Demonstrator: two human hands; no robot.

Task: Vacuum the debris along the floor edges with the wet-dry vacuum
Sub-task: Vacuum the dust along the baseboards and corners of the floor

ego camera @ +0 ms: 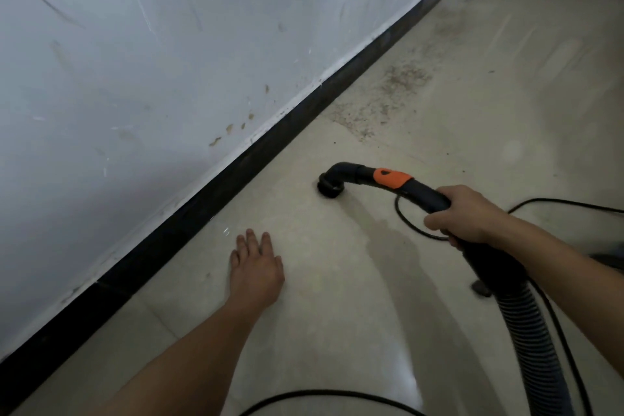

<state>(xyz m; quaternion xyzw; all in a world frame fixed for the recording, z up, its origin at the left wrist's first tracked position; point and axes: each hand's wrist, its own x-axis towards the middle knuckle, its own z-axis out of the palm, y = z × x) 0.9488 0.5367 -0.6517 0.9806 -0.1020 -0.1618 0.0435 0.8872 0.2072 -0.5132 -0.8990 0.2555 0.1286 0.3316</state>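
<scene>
The rigid vacuum handle [405, 184] is gripped at its rear by the right hand [462, 213], fingers wrapped around it; it is judged light and stiff, trailed by a flexible ribbed hose [530, 341]. Its long axis runs from 4 to 10 o'clock, nozzle [328, 188] pressed floorward, debris [388, 94] lying at 1 o'clock. The left hand [258, 267] is laid flat, fingers spread, on the floor [337, 314].

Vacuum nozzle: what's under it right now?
The nozzle sits mouth-down on pale floor, short of the debris patch. The spot beneath is covered.
</scene>
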